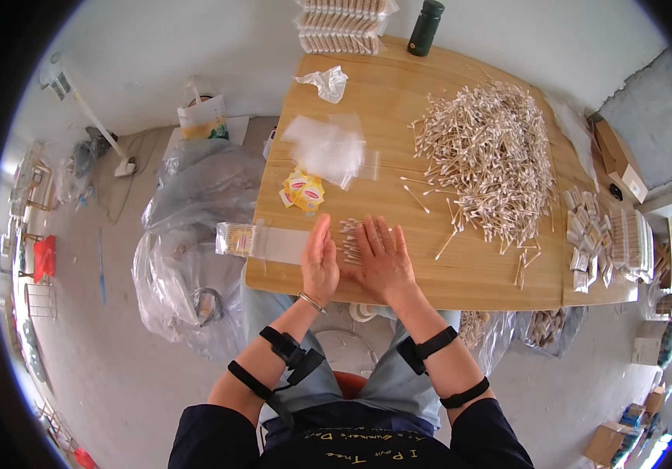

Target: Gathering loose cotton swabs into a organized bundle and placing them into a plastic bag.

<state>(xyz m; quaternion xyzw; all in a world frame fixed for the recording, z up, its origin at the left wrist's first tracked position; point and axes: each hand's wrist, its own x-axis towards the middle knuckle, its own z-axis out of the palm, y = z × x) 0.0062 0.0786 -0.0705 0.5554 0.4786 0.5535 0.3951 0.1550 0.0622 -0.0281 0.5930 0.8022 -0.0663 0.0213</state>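
Near the table's front edge, my right hand (384, 259) lies flat with fingers stretched, palm down over a small row of cotton swabs (349, 241). Part of that row is hidden beneath it. My left hand (319, 262) stands on edge at the row's left side, its fingers straight and together, holding nothing. Left of it is a clear plastic bag (238, 240) with swabs and a yellow label inside, next to a pale strip (284, 245). Yellow and white label cards (303, 191) lie beyond, with empty clear bags (328, 148) behind them.
A big loose heap of cotton swabs (492, 156) covers the table's right side. Filled packs (588, 234) lie at the right edge. Stacked packs (344, 27), a dark green bottle (426, 28) and crumpled white plastic (327, 83) are at the back. Large plastic sacks (187, 266) stand left.
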